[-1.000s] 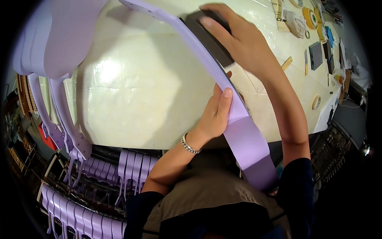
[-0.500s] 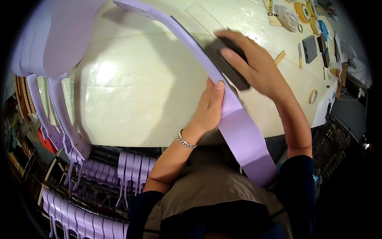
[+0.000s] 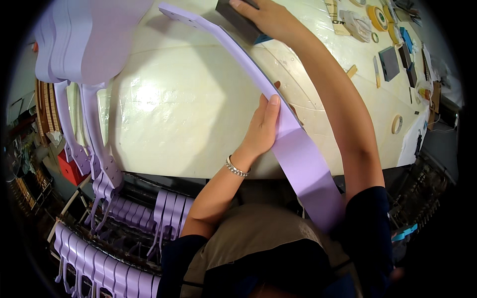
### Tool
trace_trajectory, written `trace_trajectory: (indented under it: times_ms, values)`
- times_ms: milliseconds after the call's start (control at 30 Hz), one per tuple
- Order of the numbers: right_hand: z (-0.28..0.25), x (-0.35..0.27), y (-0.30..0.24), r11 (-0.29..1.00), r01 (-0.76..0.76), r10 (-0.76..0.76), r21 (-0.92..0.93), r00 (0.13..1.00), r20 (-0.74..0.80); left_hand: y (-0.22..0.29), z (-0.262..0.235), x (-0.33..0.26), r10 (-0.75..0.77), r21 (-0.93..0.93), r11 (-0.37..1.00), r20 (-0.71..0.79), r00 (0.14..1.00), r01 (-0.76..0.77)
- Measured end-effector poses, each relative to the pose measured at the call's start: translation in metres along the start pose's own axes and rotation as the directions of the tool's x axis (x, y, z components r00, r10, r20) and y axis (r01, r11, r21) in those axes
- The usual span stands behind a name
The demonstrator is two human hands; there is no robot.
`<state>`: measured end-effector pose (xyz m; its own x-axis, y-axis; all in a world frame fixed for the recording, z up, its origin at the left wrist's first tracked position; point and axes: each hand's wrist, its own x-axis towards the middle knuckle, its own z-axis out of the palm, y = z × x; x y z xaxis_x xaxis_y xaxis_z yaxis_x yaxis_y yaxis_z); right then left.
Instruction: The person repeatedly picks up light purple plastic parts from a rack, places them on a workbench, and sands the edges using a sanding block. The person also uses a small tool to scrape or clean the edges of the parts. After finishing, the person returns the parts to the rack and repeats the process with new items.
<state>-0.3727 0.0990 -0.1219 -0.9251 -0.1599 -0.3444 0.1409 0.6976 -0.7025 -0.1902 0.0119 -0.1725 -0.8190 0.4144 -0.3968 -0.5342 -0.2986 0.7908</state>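
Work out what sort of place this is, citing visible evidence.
Probably a workshop: rows of matching lilac pieces, a dark-grey rectangular block in the right hand, and a round yellow tape roll on the pale, glossy tabletop.

From my end, L hand (image 3: 263, 124) is part hidden: most fingers sit behind the purple pc (image 3: 303, 154), w/ only bits showing past its far edge. R hand (image 3: 271, 20) is cut by the top edge, as is the dark block (image 3: 238, 22); I can't tell if block & pc touch. Pc's btm end gets lost by the R sleeve (image 3: 367, 213). Purple stack (image 3: 99, 49) runs off the top, hanging row (image 3: 89, 256) off the btm. Far-R clutter (image 3: 424, 93) is too small/blurry for me to ID.
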Motion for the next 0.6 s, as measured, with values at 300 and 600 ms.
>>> trace_trajectory:
  times_ms: [300,600]
  values:
    - [-0.158,-0.152,0.040,0.757,0.228,0.023,0.612,0.927,-0.375,0.172,0.076,-0.007,0.462,0.570,0.633,0.266,0.846,-0.524]
    - [-0.180,-0.249,0.106,0.574,0.469,0.008,0.671,0.816,-0.577,0.183,0.099,0.011,0.492,0.572,-0.498,0.805,0.331,-0.652]
